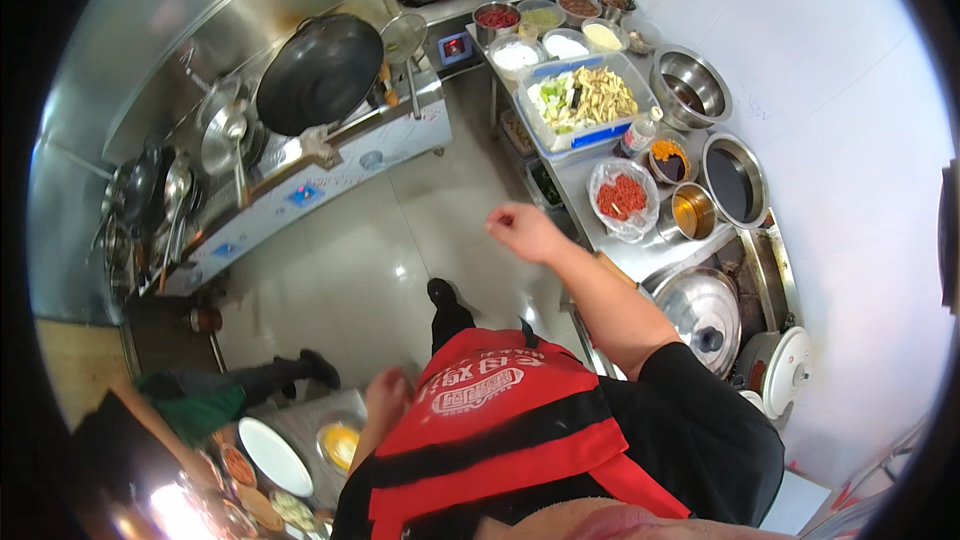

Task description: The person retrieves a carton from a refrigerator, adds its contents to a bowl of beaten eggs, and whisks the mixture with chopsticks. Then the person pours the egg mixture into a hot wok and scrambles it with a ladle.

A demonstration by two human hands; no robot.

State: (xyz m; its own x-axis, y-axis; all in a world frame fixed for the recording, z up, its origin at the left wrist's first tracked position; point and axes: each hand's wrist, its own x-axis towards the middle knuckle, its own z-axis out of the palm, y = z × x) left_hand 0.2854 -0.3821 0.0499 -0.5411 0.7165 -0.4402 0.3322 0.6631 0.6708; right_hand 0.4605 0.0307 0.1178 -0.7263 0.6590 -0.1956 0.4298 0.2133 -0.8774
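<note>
My right hand (523, 230) is over the tiled floor, left of the prep table's edge, its fingers curled and nothing visible in them. On the steel prep table (559, 184), a plastic-lined bowl of chopped red food (621, 199) is the container closest to it. Behind that bowl stand a sauce bottle (639, 133) and a clear tub of cut vegetables (585, 101). A steel pot of amber liquid (691, 214) stands to the bowl's right. My left hand (388, 394) hangs beside my red apron (487, 405), bent at the fingers; its grip is partly hidden.
A large black wok (322, 75) leans on the range (337, 176) at left. Lidded pots (701, 322) stand at right. Behind my left hand, a white oval plate (275, 456) and a bowl of yellow food (341, 446) sit on a counter. A co-worker's arm (161, 427) reaches over bowls there.
</note>
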